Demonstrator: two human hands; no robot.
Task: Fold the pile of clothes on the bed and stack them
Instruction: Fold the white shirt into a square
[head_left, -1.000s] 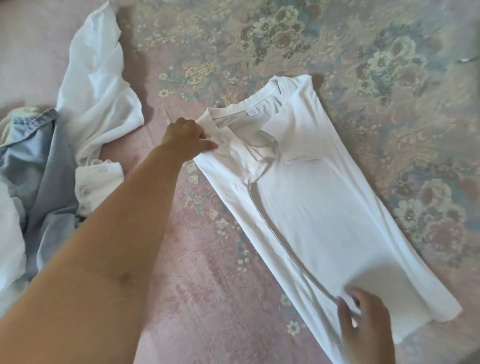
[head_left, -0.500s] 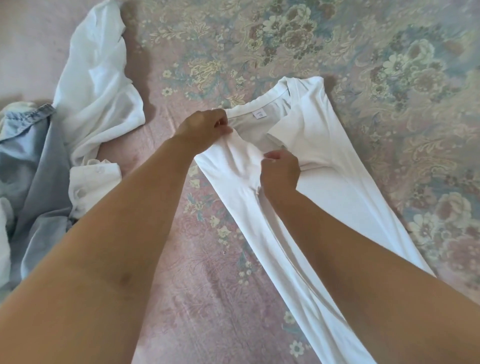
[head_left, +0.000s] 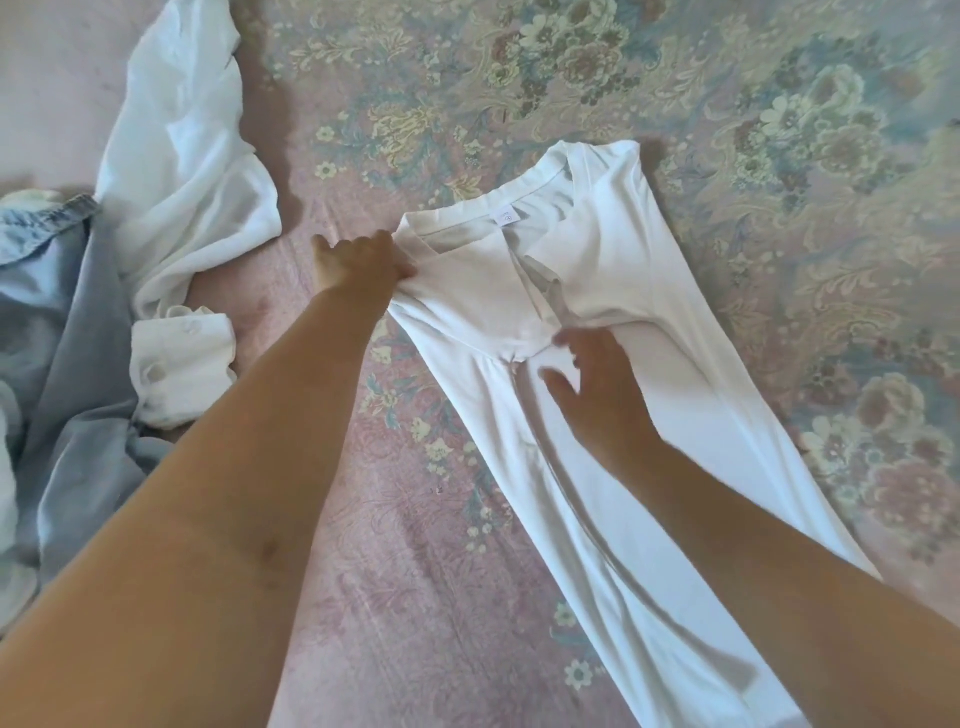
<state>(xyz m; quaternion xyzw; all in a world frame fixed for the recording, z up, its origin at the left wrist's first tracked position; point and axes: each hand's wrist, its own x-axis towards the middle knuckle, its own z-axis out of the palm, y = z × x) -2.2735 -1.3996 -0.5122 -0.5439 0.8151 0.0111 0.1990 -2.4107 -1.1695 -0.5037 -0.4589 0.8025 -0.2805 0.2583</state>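
I am in a bedroom at home. A flowered bedspread (head_left: 779, 130) lies under me, with loose clothes (head_left: 104, 312) heaped on it.

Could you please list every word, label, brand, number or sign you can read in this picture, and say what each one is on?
No text can be read.
Neck tag inside the collar of the white T-shirt: a small dark mark, too small and blurred to read.
White shirt cuff with buttons, the denim garment and the floral bedspread: no lettering visible.
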